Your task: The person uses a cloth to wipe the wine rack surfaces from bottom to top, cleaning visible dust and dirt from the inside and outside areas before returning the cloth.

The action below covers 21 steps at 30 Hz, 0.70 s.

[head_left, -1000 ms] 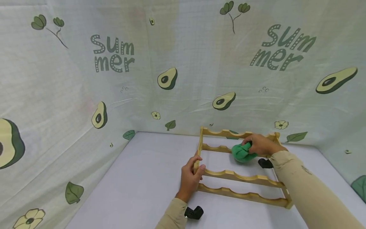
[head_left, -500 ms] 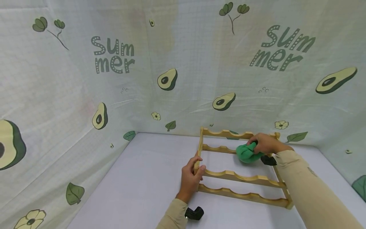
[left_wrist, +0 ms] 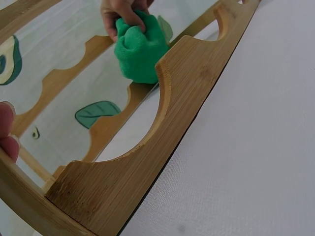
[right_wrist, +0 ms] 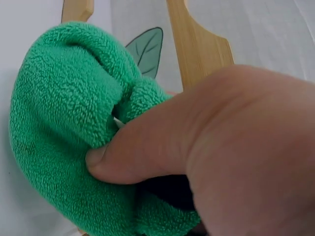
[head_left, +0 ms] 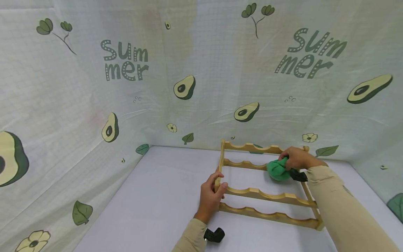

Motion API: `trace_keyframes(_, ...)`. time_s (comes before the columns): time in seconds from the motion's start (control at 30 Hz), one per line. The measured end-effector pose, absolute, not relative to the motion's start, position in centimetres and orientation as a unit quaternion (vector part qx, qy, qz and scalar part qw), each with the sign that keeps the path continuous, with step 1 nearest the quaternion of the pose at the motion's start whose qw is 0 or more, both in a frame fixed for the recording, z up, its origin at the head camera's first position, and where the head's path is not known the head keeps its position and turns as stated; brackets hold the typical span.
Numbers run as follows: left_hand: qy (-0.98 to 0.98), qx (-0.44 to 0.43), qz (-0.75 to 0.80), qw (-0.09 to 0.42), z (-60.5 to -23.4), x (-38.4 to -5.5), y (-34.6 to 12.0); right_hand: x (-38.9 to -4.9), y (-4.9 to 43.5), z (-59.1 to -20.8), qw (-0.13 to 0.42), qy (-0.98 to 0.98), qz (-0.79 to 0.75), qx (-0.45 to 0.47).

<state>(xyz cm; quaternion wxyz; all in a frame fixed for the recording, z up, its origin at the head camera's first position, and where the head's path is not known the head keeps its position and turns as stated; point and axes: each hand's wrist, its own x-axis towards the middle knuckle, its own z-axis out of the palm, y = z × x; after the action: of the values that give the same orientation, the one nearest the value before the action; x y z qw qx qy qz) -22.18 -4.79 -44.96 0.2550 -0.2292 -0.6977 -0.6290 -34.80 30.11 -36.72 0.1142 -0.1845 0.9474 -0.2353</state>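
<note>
The fingers of your right hand (head_left: 295,158) pinch the bunched green cloth (head_left: 277,170), which lies at their eight o'clock in the head view, inside the wooden rack (head_left: 253,193). The rack's long axis runs roughly nine to three; your left hand (head_left: 210,196), farther off, grips its nine-o'clock end.

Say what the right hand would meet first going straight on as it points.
The green cloth the right hand holds; beyond it, perhaps the lower rear rack rail or the white tabletop: depth is unclear.
</note>
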Motion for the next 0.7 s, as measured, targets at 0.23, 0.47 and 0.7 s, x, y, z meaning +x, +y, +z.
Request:
trace_keyframes(0.23,-0.700,-0.231,-0.628,0.251,-44.9,-22.2,-4.7,-34.8,30.2,-36.9,0.121,0.958,-0.198,-0.168)
trace_keyframes(0.47,-0.700,-0.229,-0.629,0.247,-45.0,-22.2,-4.7,-34.7,29.6,-36.6,0.110,0.970,-0.151,-0.154)
trace_keyframes(0.7,-0.701,-0.229,-0.630,0.245,-44.9,-22.1,-4.8,-34.5,29.0,-36.6,0.091,0.978,-0.108,-0.156)
